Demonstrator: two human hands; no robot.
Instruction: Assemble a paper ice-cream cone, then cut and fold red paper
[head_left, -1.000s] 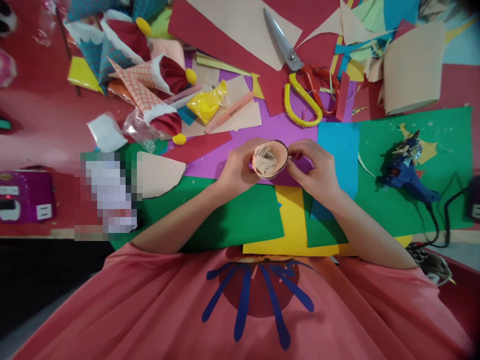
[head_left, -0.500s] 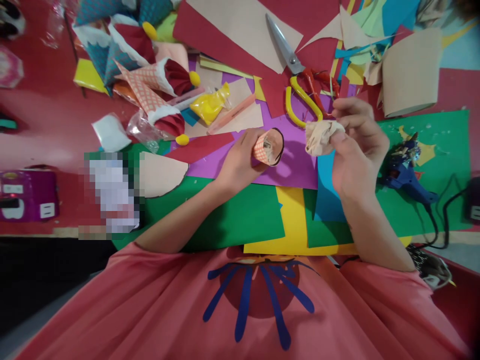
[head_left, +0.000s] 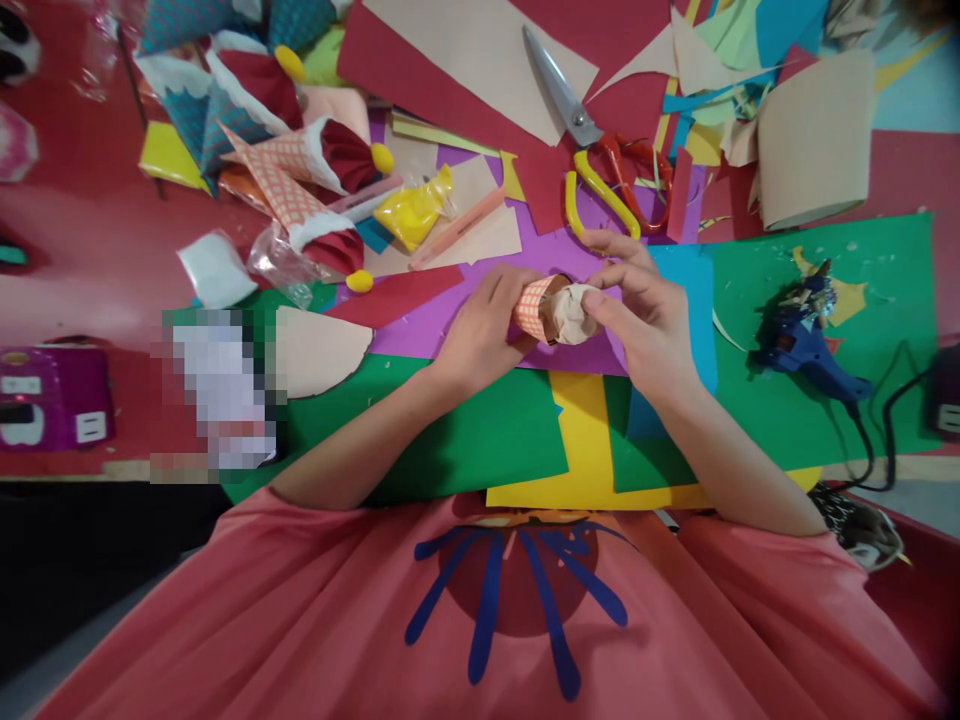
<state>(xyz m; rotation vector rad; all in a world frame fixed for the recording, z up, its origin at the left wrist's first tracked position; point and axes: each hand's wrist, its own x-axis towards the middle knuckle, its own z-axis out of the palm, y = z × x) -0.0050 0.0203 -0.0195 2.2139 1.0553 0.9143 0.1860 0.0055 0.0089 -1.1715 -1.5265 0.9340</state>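
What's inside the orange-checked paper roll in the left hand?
Crumpled beige paper, held by the right hand, is at the open end of the roll; anything deeper is covered.

The single view looked out from the person's head, forward and steeply down over the worktop (head_left: 142,235) at close range. The shirt (head_left: 322,620) filled its lower edge, the left hand (head_left: 484,330) and right hand (head_left: 651,325) sat near its middle, and the scissors (head_left: 581,125) lay farther off.

Crumpled paper (head_left: 574,314) (beige) at the checkered cone's (head_left: 534,309) mouth.
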